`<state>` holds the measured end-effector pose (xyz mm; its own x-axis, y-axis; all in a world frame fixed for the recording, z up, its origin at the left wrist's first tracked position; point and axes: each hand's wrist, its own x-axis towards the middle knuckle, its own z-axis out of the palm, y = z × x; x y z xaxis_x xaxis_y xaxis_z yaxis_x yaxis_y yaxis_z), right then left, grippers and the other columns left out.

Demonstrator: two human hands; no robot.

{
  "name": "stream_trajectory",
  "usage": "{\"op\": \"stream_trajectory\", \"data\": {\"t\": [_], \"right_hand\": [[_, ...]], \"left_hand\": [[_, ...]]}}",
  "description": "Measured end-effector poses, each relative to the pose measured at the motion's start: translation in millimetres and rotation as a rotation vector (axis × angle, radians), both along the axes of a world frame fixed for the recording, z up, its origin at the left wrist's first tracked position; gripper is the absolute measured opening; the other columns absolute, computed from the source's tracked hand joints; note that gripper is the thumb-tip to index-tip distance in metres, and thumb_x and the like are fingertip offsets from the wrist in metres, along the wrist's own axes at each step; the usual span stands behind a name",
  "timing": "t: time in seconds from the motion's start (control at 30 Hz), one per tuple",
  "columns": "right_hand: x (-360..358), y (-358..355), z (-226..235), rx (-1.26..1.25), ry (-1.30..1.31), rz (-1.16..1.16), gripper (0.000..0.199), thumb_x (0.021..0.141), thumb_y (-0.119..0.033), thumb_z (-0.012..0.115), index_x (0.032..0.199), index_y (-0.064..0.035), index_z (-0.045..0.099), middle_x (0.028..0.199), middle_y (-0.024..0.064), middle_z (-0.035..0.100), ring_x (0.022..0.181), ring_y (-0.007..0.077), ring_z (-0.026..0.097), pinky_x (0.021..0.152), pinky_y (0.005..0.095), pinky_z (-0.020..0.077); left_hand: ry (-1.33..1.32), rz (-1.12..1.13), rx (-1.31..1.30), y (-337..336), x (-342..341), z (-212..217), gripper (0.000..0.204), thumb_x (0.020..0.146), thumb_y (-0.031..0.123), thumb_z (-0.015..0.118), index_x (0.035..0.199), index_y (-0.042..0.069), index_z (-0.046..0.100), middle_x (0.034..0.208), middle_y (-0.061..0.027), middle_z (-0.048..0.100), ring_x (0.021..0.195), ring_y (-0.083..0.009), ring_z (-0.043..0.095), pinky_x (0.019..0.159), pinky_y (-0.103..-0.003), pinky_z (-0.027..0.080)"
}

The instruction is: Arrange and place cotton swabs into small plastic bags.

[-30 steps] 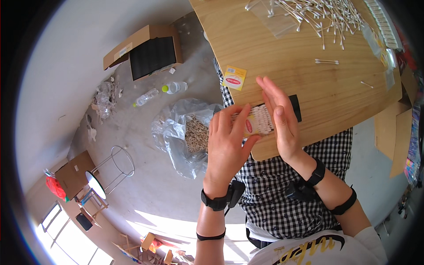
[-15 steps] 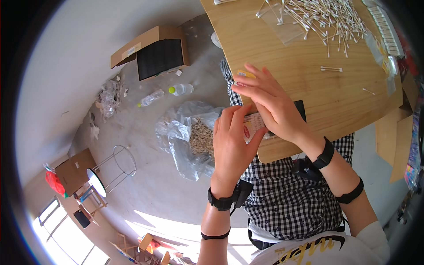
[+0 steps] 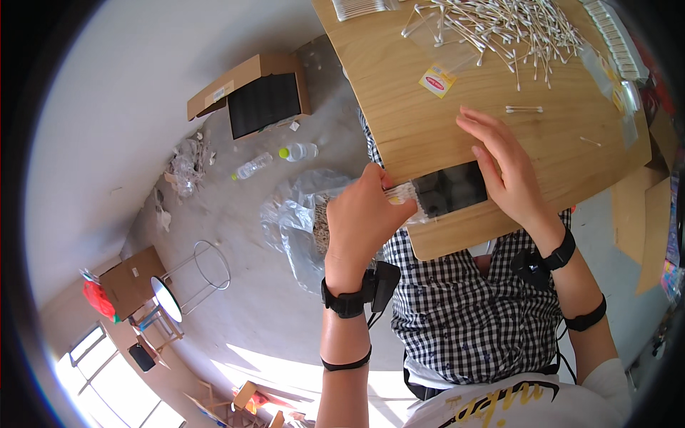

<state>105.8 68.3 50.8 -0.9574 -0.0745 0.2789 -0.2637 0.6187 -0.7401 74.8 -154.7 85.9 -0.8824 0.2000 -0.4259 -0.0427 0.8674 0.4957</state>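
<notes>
My left hand (image 3: 364, 221) is closed at the near left edge of the table, gripping a small clear pack of cotton swabs (image 3: 404, 194) between thumb and fingers. The pack reaches over the end of a flat black rectangular block (image 3: 457, 189) on the tabletop. Just right of that block, my right hand (image 3: 503, 171) is open, fingers stretched and holding nothing. Farther in lies a small yellow and white card (image 3: 437, 80) with a red oval. A few loose cotton swabs (image 3: 524, 110) rest beyond my right hand.
A big heap of cotton swabs (image 3: 506, 32) covers the far part of the wooden table (image 3: 399, 128). Packed rows of swabs (image 3: 617, 43) stand at the far right. Left, on the floor, are a clear plastic bag (image 3: 296, 235), bottles (image 3: 300, 152) and an open cardboard box (image 3: 246, 71).
My right hand has moved right, off the pack, uncovering the black block. The card seen behind its fingers now lies farther in on the table. My left hand keeps the swab pack.
</notes>
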Motion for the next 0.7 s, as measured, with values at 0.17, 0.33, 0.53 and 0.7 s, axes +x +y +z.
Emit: {"op": "stream_trajectory", "data": {"t": [0.17,0.33,0.53,0.7], "right_hand": [[45,-6,-1,-0.142,-0.091,0.023,0.039,0.091,0.008,0.053,0.129,-0.0043,0.056,0.13,0.0124,0.057,0.108,0.0257,0.063,0.086,0.0335,0.0534],[81,-24,5,-0.364,-0.292,0.053,0.034,0.093,0.004,0.055,0.126,-0.0029,0.057,0.127,0.0111,0.058,0.097,0.0155,0.065,0.079,0.0279,0.0538],[94,-44,29,-1.076,-0.779,0.206,0.055,0.105,-0.032,0.046,0.149,-0.0043,0.029,0.14,0.0179,0.048,0.102,0.0225,0.068,0.071,0.0274,0.058],[81,-23,41,-1.174,-0.6,0.251,0.05,0.106,-0.035,0.04,0.142,-0.0002,0.042,0.132,0.0157,0.055,0.11,0.0231,0.065,0.089,0.0332,0.0581]], "left_hand": [[-0.07,-0.035,-0.096,-6,-5,2,0.043,0.068,0.029,0.074,0.1,0.002,0.063,0.088,-0.0132,0.07,0.081,-0.0269,0.068,0.072,-0.035,0.05],[-0.214,0.027,-0.1,-78,2,3,0.035,0.075,0.02,0.074,0.1,-0.001,0.064,0.086,-0.0106,0.07,0.074,-0.0175,0.067,0.066,-0.03,0.051],[-0.145,0.323,0.769,-50,61,9,0.019,0.087,0.007,0.072,0.102,-0.001,0.064,0.092,-0.0025,0.067,0.082,-0.0097,0.061,0.073,-0.027,0.05],[0.353,0.024,0.63,28,77,24,0.021,0.079,0.005,0.078,0.098,0.006,0.069,0.097,-0.0045,0.067,0.094,-0.0163,0.054,0.087,-0.031,0.043]]}}
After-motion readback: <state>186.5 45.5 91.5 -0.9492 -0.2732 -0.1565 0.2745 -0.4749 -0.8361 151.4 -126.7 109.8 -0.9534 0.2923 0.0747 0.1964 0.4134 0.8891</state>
